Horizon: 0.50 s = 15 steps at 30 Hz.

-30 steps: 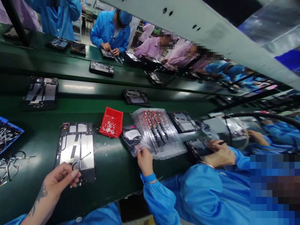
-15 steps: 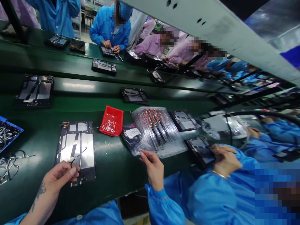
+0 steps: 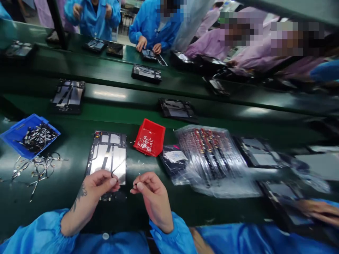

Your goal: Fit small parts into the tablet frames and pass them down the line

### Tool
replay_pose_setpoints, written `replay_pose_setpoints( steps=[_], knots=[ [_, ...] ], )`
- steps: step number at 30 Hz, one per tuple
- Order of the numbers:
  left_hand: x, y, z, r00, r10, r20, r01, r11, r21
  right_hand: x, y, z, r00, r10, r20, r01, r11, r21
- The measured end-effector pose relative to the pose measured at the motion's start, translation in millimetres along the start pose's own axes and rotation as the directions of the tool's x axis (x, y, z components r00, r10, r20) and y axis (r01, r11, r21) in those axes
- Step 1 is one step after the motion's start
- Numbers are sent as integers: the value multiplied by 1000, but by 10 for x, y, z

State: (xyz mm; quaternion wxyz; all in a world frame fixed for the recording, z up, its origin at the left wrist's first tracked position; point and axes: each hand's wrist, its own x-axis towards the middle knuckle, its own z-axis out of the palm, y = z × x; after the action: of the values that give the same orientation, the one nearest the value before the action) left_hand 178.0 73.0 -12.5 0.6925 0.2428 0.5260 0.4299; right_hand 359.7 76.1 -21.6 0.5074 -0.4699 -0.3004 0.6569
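Between the thumb and fingers of my left hand (image 3: 102, 187) is a thin black cable (image 3: 114, 170), its free end slanting up over a device. That device is a flat, tablet-like chassis (image 3: 106, 158) with silver panels, lying partly beneath the hand. My right hand (image 3: 153, 195) is pinched closed just right of the chassis, level with my left hand and apart from it. What its fingertips hold is too small to make out. Beyond the right hand stands a red bin (image 3: 157, 139) with small white pieces (image 3: 145, 144) in it.
At left, a blue bin (image 3: 18, 146) holds many small cables, with loose cables (image 3: 39, 171) in front. Right of the red bin lie a dark bagged pack (image 3: 173, 158) and plastic-wrapped strips (image 3: 212, 155). A co-worker's hand (image 3: 320, 210) is at far right. More tablet-like units (image 3: 67, 95) sit farther back.
The view has swung left, bringing the whole blue bin into sight. My right hand has moved from beside the plastic bags to close by my left hand, which still holds the cable.
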Motion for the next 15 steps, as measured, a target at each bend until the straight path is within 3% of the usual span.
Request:
replay_pose_setpoints(
  steps=[6, 9, 12, 15],
  knots=[
    [41, 82, -5, 999, 2, 32, -3, 999, 35, 58, 46, 76, 988, -17, 154, 27, 998, -65],
    [84, 98, 2, 997, -19, 79, 16, 999, 31, 70, 25, 79, 967, -95, 238, 141, 973, -183],
    [113, 100, -9, 988, 16, 152, -31, 995, 95, 80, -41, 91, 908, -206, 366, 346, 861, -374],
    [107, 119, -26, 979, 72, 191, -117, 965, 233, 96, -114, 106, 799, -310, 515, 572, 657, -491]
  ],
)
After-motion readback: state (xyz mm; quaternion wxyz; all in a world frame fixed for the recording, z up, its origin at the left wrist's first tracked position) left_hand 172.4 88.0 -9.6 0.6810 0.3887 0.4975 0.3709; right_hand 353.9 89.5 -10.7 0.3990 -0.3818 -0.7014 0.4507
